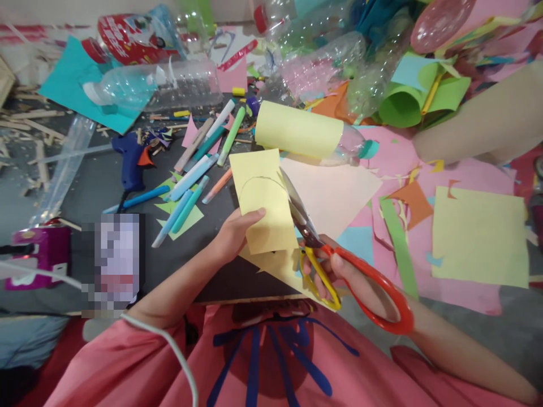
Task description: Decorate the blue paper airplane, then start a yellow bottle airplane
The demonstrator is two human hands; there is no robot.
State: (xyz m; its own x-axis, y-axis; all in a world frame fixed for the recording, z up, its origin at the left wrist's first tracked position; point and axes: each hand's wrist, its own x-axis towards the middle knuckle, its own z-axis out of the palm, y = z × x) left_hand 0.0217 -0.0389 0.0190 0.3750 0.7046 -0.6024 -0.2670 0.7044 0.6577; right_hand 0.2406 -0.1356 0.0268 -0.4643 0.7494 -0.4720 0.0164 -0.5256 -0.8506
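A rectangular piece of yellow paper (267,198) with a drawn curved line is held at its left edge by my left hand (237,233), thumb on top. Large scissors (360,271) with one red and one yellow handle loop are in my right hand (335,268), fingers around the handles. The scissor blades are spread, at the right edge of the yellow paper. Beneath them lies a pale pink sheet (335,192). Just behind the paper is a bottle wrapped in yellow paper (297,129), lying on its side.
Markers (193,175) and a blue glue gun (130,161) lie at left. Clear bottles (186,85) lie along the back. A yellow sheet (479,237) and paper scraps cover the right. A pixelated item (116,260) and a white cable (169,339) are near my left arm.
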